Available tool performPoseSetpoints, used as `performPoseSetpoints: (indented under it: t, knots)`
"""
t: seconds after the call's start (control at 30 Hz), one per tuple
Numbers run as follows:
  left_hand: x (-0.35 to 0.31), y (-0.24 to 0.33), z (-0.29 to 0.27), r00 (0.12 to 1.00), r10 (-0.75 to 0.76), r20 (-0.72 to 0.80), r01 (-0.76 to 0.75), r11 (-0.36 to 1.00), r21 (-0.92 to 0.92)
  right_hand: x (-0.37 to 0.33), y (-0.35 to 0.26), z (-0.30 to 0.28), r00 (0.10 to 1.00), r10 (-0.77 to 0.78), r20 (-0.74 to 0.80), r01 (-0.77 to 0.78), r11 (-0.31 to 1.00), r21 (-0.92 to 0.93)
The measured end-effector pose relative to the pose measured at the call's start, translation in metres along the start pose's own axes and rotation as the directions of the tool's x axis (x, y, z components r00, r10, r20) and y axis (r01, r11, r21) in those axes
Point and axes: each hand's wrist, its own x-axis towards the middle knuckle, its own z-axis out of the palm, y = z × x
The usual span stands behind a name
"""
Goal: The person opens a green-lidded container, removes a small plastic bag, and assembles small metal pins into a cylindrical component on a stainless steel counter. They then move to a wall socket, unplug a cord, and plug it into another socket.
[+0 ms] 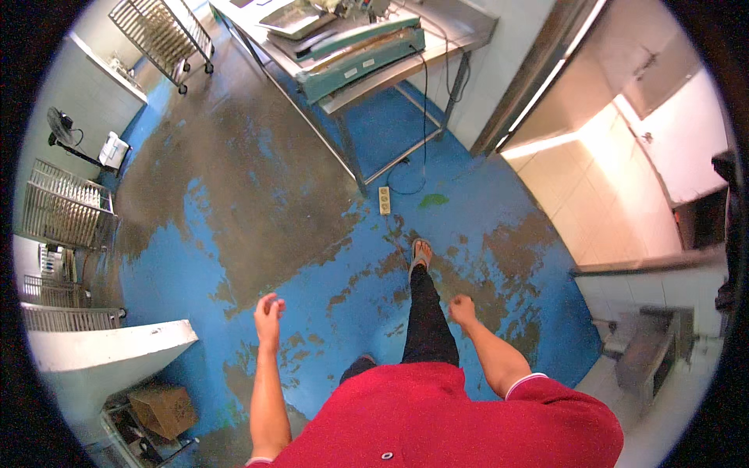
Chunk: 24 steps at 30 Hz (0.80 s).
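Note:
My left hand (269,316) hangs over the blue floor with its fingers loosely bent and apart, holding nothing. On the other side of my body, my right hand (462,310) is loosely curled, and no object shows in it. Neither hand touches anything. Between and ahead of them, my sandalled foot (421,253) is on the worn floor (273,203), where blue paint has come off in large dark patches. A pale multi-socket power strip (385,200) lies on the floor beyond that foot.
Ahead stands a metal table (460,47) bearing a green machine (363,62), its cable hanging down. Wheeled racks (160,39) stand far left, with a fan (62,129) nearby. A white ledge (117,343) and cardboard box (162,411) are left; a doorway (593,179) opens right.

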Motion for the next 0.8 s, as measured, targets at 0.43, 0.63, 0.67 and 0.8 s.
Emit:
performPoseSetpoints:
  t: [0.43, 0.63, 0.67, 0.8]
  knots:
    - [0.113, -0.129, 0.384, 0.856, -0.316, 0.41, -0.133, 0.631, 0.764, 0.629, -0.12, 0.267, 0.873, -0.488, 0.024, 0.476, 0.84, -0.26]
    - [0.384, -0.286, 0.546, 0.878, -0.034, 0.478, -0.35, 0.636, 0.688, 0.784, -0.108, 0.346, 0.83, -0.548, -0.101, 0.449, 0.765, -0.462]
    - [0.414, -0.305, 0.574, 0.909, 0.064, 0.413, -0.362, 0.614, 0.701, 0.808, -0.111, 0.351, 0.755, -0.611, -0.238, 0.437, 0.739, -0.513]
    - [0.491, -0.353, 0.645, 0.96, 0.148, 0.239, -0.28, 0.574, 0.769, 0.865, -0.127, 0.37, 0.775, -0.572, -0.269, 0.514, 0.818, -0.259]
